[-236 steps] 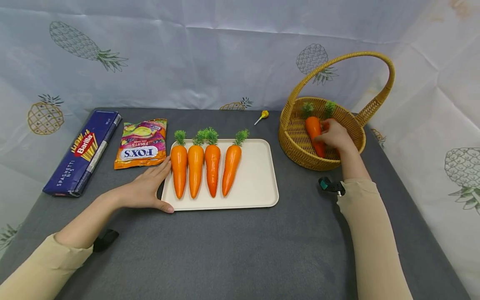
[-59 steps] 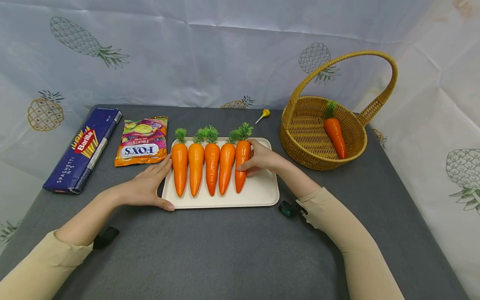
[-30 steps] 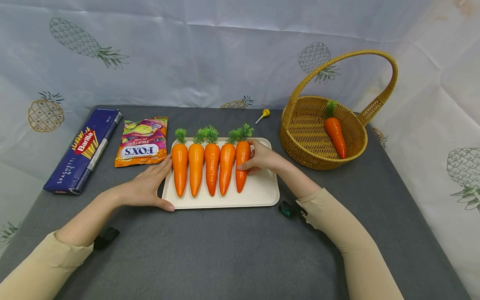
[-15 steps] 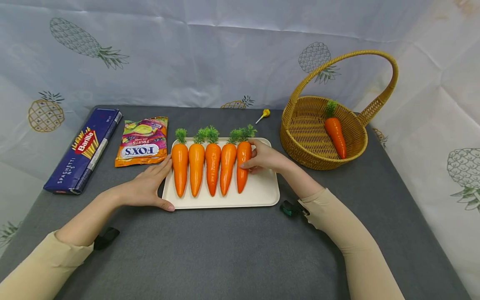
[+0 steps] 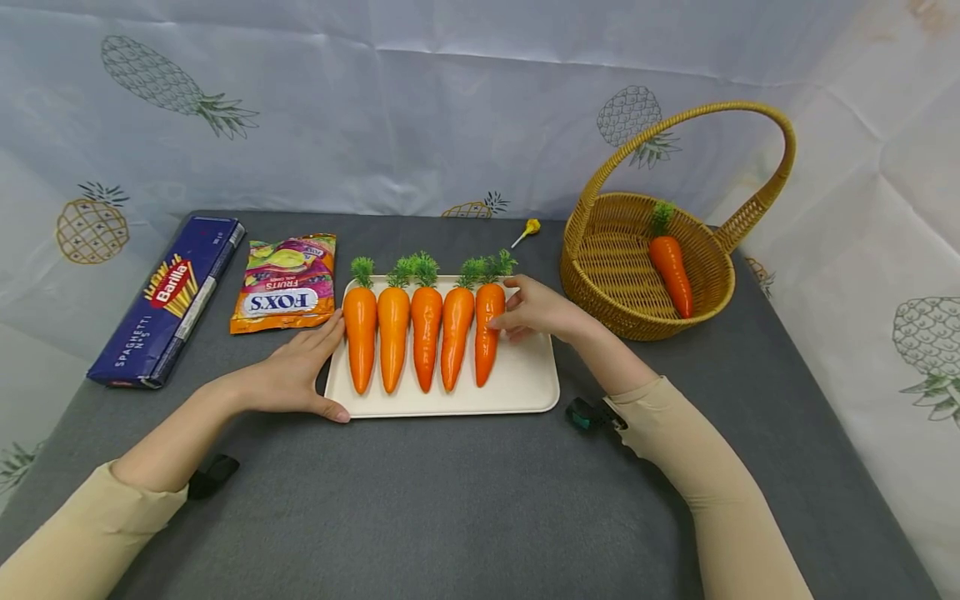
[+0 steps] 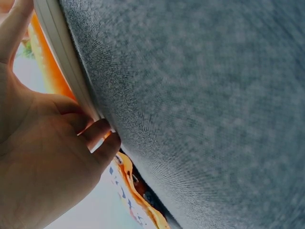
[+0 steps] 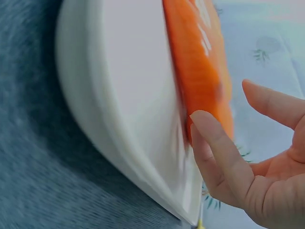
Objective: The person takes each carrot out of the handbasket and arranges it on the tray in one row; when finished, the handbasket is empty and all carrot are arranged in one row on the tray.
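Left hand [image 5: 291, 379] laid flat against the left edge of the cream rectangular plastic tray [image 5: 525, 387], fingers straight, thumb along the near rim: pressing, not gripping, probably to keep the tray from sliding on the grey cloth-covered table [image 5: 450, 500]. Right hand [image 5: 536, 310] beside the rightmost orange plastic carrot with green tuft [image 5: 487, 332], fingers relaxed and barely parted from it or just brushing it; from the right wrist view [image 7: 252, 167], nothing clasped. 5 carrots side by side on the tray, tips toward the person, tufts away, packed close to leave room on the right. 1 more orange carrot [image 5: 670, 262] lying in the woven yellow wicker basket with arched handle [image 5: 600, 292], well apart. Left of the tray: bright candy bag [image 5: 287, 285] and dark blue spaghetti box [image 5: 167, 300].
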A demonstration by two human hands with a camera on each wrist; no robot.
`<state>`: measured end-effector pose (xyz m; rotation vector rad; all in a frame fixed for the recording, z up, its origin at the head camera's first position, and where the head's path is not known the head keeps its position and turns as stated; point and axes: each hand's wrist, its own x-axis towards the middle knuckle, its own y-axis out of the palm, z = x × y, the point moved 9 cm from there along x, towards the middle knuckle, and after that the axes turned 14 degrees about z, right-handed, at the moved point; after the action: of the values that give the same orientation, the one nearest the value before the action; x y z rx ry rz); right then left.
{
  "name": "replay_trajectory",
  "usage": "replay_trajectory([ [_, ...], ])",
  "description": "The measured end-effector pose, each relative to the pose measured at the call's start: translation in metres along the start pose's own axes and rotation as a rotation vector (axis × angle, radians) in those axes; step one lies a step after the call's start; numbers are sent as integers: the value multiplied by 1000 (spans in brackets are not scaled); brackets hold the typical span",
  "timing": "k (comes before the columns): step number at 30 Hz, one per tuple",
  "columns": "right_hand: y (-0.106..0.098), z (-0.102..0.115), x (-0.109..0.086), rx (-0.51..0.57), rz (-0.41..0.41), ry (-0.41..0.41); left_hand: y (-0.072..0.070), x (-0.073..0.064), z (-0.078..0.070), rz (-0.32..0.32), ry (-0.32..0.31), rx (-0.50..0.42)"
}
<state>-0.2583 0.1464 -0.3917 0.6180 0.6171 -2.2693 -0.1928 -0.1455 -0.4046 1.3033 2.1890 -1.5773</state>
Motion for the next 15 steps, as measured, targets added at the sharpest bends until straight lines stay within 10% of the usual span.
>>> replay_trajectory([
  [15, -16, 10, -25, -64, -24, -56, 0, -1, 1, -3, -2, -7],
])
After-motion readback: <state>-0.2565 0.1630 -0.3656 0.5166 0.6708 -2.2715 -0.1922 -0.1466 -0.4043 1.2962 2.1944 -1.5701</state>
